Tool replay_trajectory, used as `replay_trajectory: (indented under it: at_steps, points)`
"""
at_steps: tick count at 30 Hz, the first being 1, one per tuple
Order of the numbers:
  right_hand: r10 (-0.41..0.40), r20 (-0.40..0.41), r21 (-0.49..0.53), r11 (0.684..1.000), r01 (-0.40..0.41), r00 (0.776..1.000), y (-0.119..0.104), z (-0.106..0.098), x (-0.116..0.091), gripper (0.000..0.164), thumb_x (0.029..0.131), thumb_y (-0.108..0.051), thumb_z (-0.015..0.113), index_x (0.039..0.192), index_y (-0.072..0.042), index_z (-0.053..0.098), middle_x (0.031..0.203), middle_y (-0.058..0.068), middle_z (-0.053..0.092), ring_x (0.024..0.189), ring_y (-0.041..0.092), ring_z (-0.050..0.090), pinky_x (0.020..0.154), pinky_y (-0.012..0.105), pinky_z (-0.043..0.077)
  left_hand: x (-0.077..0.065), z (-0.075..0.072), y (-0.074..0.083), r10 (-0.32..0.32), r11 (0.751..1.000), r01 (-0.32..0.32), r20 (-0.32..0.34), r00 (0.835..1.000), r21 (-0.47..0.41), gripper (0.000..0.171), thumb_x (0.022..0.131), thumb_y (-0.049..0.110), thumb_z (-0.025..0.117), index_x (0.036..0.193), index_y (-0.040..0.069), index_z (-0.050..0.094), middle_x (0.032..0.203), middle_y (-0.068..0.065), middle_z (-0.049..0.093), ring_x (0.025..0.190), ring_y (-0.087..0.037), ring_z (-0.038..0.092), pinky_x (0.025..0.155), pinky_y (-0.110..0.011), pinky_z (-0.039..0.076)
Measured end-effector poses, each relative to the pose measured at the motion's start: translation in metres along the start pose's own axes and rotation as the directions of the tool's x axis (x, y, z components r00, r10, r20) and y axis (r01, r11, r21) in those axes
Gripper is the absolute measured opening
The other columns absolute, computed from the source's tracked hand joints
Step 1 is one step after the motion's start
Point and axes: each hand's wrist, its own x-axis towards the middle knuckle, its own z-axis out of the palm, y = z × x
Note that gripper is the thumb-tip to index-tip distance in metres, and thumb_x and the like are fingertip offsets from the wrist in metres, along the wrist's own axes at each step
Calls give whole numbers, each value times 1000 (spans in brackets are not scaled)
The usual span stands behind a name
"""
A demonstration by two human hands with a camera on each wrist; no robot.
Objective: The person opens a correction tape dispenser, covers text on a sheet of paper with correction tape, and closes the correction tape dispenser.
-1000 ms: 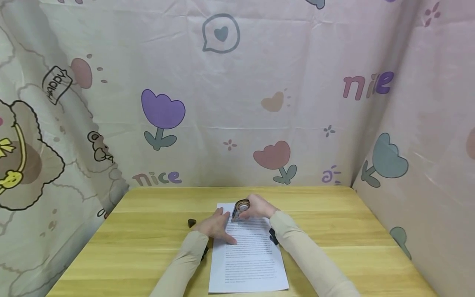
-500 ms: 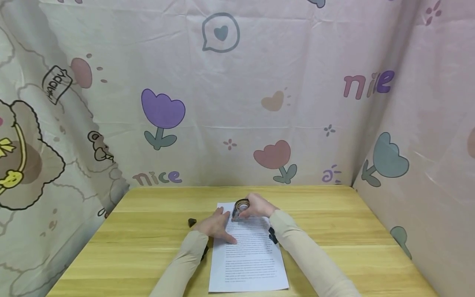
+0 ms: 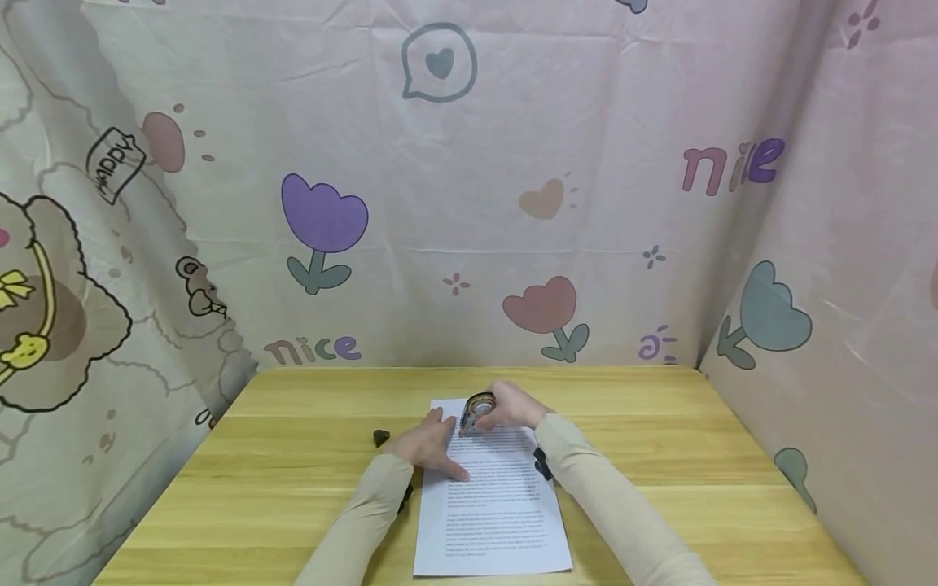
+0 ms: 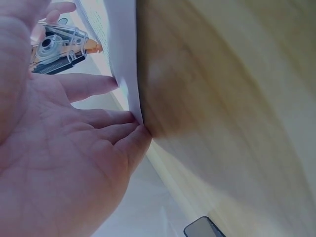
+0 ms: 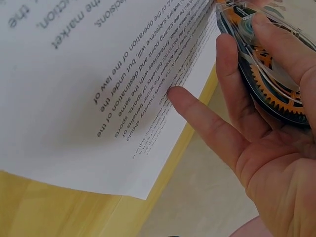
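A white sheet of printed paper (image 3: 493,541) lies flat on the wooden table. My left hand (image 3: 423,446) rests on its left side with fingers spread; in the left wrist view the straight fingertips (image 4: 129,116) press at the sheet's edge. In my right hand (image 3: 515,405) I grip a clear-shelled correction tape (image 3: 478,411), thumb on one side and fingers on the other. Orange gears show inside the correction tape (image 5: 276,89) in the right wrist view. Its orange tip is down at the upper lines of text. One straight right finger (image 5: 197,111) touches the paper.
A small black object (image 3: 381,438) sits on the table (image 3: 293,472) left of my left hand. Black wrist mounts (image 3: 541,464) show beneath both sleeves. Behind the table's far edge hangs a patterned curtain (image 3: 440,179), which continues down both sides.
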Motion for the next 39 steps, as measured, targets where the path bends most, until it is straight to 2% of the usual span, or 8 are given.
replay_trajectory:
  at_steps: [13, 23, 30, 39]
  points:
    - [-3, 7, -43, 999, 4, 1000, 0, -4, 0, 26, 67, -21, 80, 85, -11, 64, 70, -7, 61, 63, 8, 58, 62, 23, 48, 0, -1, 2, -25, 999, 25, 18, 1000, -22, 114, 52, 63, 76, 140, 4, 32, 145, -23, 17, 133, -35, 18, 100, -51, 29]
    - [-3, 13, -26, 1000, 4, 1000, 3, -4, -1, 26, 67, -21, 80, 84, -8, 65, 70, -4, 63, 61, 9, 57, 59, 24, 49, 1, 1, 2, -42, 999, 43, 24, 999, -19, 115, 52, 63, 76, 141, 6, 31, 146, -22, 16, 133, -34, 17, 101, -51, 28]
    - [10, 12, -25, 1000, -9, 1000, 5, -6, -2, 32, 67, -22, 80, 90, -6, 64, 73, -6, 62, 65, 9, 58, 62, 23, 49, 2, 0, 1, -29, 1000, 29, 26, 999, -8, 115, 52, 63, 76, 140, 4, 31, 145, -23, 17, 133, -35, 18, 100, -51, 29]
    - [10, 21, -27, 1000, -10, 1000, 7, -6, -2, 34, 66, -24, 80, 89, -5, 64, 71, -6, 62, 64, 9, 58, 61, 24, 49, 2, 1, 1, -31, 1000, 31, 26, 999, -4, 116, 51, 64, 75, 140, 5, 31, 146, -23, 17, 133, -34, 18, 100, -51, 29]
